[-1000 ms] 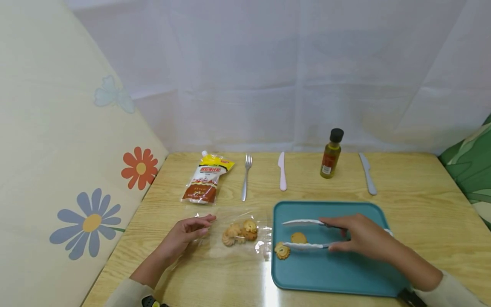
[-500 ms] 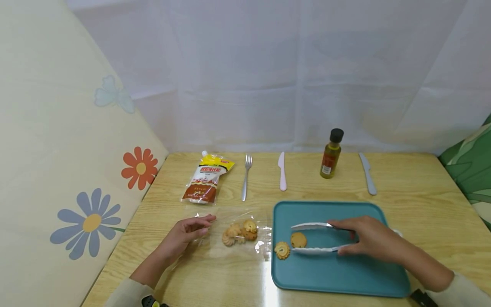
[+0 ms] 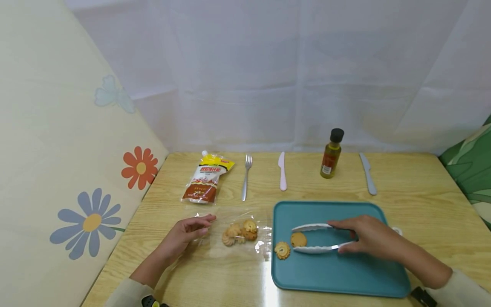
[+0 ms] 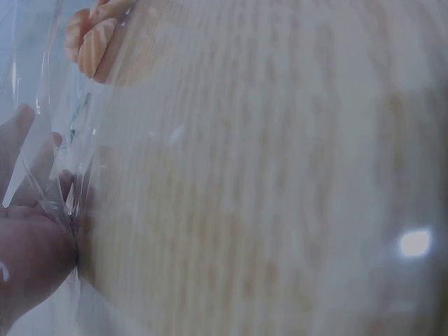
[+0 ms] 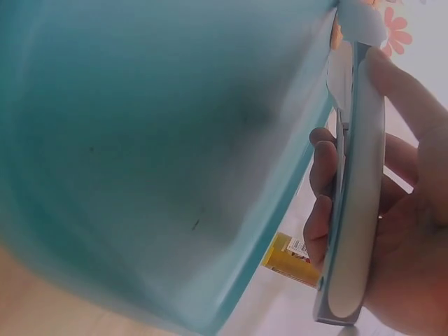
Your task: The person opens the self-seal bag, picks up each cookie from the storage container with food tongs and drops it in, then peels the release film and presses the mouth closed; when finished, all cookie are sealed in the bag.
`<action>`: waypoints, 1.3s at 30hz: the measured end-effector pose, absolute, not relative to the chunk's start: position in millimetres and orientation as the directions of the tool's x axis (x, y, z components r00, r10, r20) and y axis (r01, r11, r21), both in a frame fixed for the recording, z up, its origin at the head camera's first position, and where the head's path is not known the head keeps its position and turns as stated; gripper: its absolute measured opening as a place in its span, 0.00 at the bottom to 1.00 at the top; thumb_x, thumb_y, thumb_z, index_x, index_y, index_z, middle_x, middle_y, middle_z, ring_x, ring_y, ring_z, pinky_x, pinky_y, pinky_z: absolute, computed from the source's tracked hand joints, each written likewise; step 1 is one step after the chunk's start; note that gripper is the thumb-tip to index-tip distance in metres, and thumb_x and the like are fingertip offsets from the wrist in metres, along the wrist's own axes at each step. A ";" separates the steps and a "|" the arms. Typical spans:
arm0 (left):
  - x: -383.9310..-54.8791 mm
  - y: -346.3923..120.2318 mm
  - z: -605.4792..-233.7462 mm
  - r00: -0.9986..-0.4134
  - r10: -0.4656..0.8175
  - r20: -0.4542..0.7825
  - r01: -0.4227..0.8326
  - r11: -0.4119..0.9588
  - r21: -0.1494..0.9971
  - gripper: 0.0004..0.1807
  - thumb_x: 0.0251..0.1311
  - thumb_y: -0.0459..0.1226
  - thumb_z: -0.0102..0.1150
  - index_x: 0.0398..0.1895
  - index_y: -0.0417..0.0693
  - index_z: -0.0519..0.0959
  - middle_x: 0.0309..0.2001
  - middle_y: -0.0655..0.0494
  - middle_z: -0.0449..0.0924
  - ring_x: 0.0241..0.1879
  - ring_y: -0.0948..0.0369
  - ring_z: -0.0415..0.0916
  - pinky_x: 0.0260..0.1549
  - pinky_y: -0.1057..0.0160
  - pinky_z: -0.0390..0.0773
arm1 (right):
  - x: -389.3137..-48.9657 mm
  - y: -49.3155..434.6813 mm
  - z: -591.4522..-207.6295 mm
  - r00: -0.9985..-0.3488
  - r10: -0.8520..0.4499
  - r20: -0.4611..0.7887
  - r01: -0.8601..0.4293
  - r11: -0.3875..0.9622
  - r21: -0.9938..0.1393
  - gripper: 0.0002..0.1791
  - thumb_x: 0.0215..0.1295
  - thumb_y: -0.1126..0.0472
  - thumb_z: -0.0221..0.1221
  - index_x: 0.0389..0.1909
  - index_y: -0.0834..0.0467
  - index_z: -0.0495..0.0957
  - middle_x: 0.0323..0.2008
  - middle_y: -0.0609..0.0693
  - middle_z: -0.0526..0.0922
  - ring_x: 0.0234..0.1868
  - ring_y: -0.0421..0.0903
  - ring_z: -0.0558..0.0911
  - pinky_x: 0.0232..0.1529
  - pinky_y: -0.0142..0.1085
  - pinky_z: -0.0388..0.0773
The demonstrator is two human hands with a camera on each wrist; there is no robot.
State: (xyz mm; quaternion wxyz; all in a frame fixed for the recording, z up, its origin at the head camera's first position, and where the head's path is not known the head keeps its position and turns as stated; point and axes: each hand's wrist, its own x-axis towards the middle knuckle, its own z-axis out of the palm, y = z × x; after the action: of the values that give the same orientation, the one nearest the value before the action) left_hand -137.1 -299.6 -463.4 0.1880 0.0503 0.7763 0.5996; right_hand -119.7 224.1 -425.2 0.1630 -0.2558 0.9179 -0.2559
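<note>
My right hand [image 3: 370,234] grips a pair of tongs [image 3: 316,250] low over the teal tray [image 3: 337,277]. The white tong tips are spread, one on each side of a plain round cookie [image 3: 298,239]. Just left of the tips lies a ridged ring-shaped cookie [image 3: 282,250] at the tray's left side. My left hand [image 3: 188,232] pinches the left end of a clear plastic bag [image 3: 216,252], and the film bunches at the thumb [image 4: 38,245] in the left wrist view. Several cookies [image 3: 234,233] lie inside the bag.
Behind the bag lies a yellow, white and brown pouch [image 3: 205,179]. A fork [image 3: 246,177], a pink knife [image 3: 282,171] and a grey knife [image 3: 368,175] lie along the back. An oil bottle [image 3: 330,155] stands between the knives. White cloth [image 3: 249,85] hangs behind the table.
The tongs and right hand have shifted right and slightly nearer, so the tips now flank the round cookie. Over the last half second they barely move. My left hand stays put.
</note>
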 end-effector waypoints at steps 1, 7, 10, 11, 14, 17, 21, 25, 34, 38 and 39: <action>-137.2 -299.6 -463.4 -0.924 0.304 -0.232 -0.147 0.276 0.950 0.18 0.70 0.37 0.63 0.56 0.32 0.80 0.73 0.44 0.71 0.68 0.73 0.69 0.60 0.77 0.69 | -119.8 224.1 -425.2 -0.816 -0.552 -0.171 -0.384 0.740 -0.553 0.40 0.56 0.40 0.73 0.68 0.53 0.78 0.25 0.35 0.73 0.23 0.33 0.67 0.23 0.30 0.64; -137.7 -299.5 -463.6 -0.923 0.310 -0.228 -0.146 0.265 0.953 0.19 0.71 0.37 0.63 0.56 0.31 0.80 0.73 0.42 0.70 0.66 0.75 0.70 0.60 0.76 0.69 | -122.0 225.0 -426.9 -0.809 -0.561 -0.177 -0.387 0.735 -0.557 0.40 0.57 0.40 0.73 0.68 0.53 0.78 0.27 0.34 0.76 0.24 0.33 0.68 0.23 0.30 0.65; -137.8 -299.4 -463.8 -0.922 0.314 -0.226 -0.145 0.259 0.955 0.19 0.71 0.37 0.63 0.57 0.30 0.79 0.73 0.42 0.69 0.65 0.76 0.70 0.60 0.76 0.69 | -123.6 225.9 -427.7 -0.809 -0.559 -0.182 -0.382 0.735 -0.560 0.40 0.57 0.40 0.73 0.68 0.53 0.78 0.27 0.35 0.75 0.23 0.33 0.69 0.23 0.30 0.65; -137.8 -299.4 -463.9 -0.922 0.315 -0.225 -0.145 0.258 0.955 0.19 0.71 0.37 0.63 0.57 0.30 0.79 0.73 0.42 0.69 0.65 0.76 0.70 0.60 0.76 0.69 | -124.3 226.2 -427.8 -0.809 -0.559 -0.185 -0.379 0.735 -0.562 0.40 0.57 0.40 0.73 0.68 0.53 0.78 0.26 0.35 0.75 0.23 0.33 0.68 0.22 0.30 0.65; -137.8 -299.5 -463.9 -0.922 0.313 -0.229 -0.147 0.263 0.953 0.19 0.71 0.37 0.63 0.57 0.31 0.80 0.73 0.42 0.70 0.66 0.75 0.69 0.60 0.76 0.69 | -125.8 226.9 -427.3 -0.811 -0.555 -0.186 -0.372 0.734 -0.568 0.39 0.58 0.40 0.72 0.68 0.53 0.78 0.24 0.36 0.73 0.22 0.33 0.68 0.22 0.29 0.64; -137.7 -299.7 -463.4 -0.922 0.307 -0.237 -0.154 0.271 0.950 0.19 0.71 0.38 0.63 0.56 0.32 0.80 0.73 0.43 0.70 0.67 0.73 0.69 0.60 0.76 0.69 | -127.0 227.5 -426.5 -0.810 -0.560 -0.171 -0.382 0.727 -0.571 0.40 0.58 0.40 0.72 0.68 0.54 0.77 0.23 0.37 0.72 0.22 0.33 0.67 0.21 0.29 0.63; -137.6 -299.9 -462.7 -0.921 0.307 -0.241 -0.156 0.277 0.948 0.19 0.71 0.38 0.63 0.56 0.32 0.80 0.73 0.44 0.70 0.68 0.72 0.69 0.60 0.76 0.69 | -128.8 227.4 -425.1 -0.809 -0.572 -0.136 -0.412 0.717 -0.563 0.40 0.58 0.39 0.72 0.68 0.54 0.78 0.22 0.36 0.72 0.22 0.33 0.67 0.22 0.30 0.64; -137.6 -299.8 -462.3 -0.920 0.311 -0.237 -0.152 0.275 0.949 0.19 0.71 0.38 0.63 0.57 0.31 0.80 0.73 0.43 0.70 0.68 0.73 0.69 0.60 0.76 0.70 | -131.9 224.5 -423.2 -0.808 -0.576 -0.121 -0.426 0.715 -0.555 0.39 0.58 0.38 0.71 0.68 0.53 0.78 0.23 0.35 0.73 0.22 0.33 0.67 0.22 0.30 0.65; -137.5 -299.6 -462.9 -0.921 0.308 -0.240 -0.154 0.277 0.948 0.19 0.70 0.38 0.63 0.57 0.32 0.80 0.73 0.44 0.70 0.69 0.71 0.68 0.60 0.76 0.70 | -141.4 213.2 -420.6 -0.792 -0.604 -0.088 -0.463 0.688 -0.559 0.38 0.60 0.42 0.72 0.68 0.53 0.78 0.22 0.35 0.72 0.21 0.32 0.67 0.22 0.30 0.64; -137.5 -299.4 -463.2 -0.922 0.306 -0.235 -0.149 0.277 0.949 0.19 0.70 0.38 0.63 0.56 0.32 0.80 0.73 0.44 0.70 0.68 0.72 0.69 0.60 0.77 0.69 | -146.4 205.2 -419.7 -0.778 -0.623 -0.078 -0.484 0.674 -0.558 0.37 0.61 0.43 0.72 0.69 0.52 0.77 0.21 0.35 0.72 0.21 0.32 0.67 0.22 0.30 0.64; -137.5 -299.3 -463.1 -0.923 0.306 -0.235 -0.150 0.277 0.949 0.19 0.70 0.38 0.64 0.56 0.32 0.80 0.73 0.44 0.70 0.68 0.72 0.69 0.60 0.77 0.69 | -147.7 202.8 -419.7 -0.775 -0.627 -0.079 -0.486 0.671 -0.560 0.37 0.61 0.43 0.72 0.69 0.52 0.77 0.21 0.35 0.72 0.21 0.32 0.67 0.22 0.30 0.64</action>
State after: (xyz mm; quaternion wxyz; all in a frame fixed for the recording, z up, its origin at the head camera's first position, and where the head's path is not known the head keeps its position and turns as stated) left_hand -137.5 -299.3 -463.1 0.1901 0.0503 0.7763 0.5990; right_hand -147.7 202.8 -419.7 0.1334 -0.3078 0.9042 -0.2642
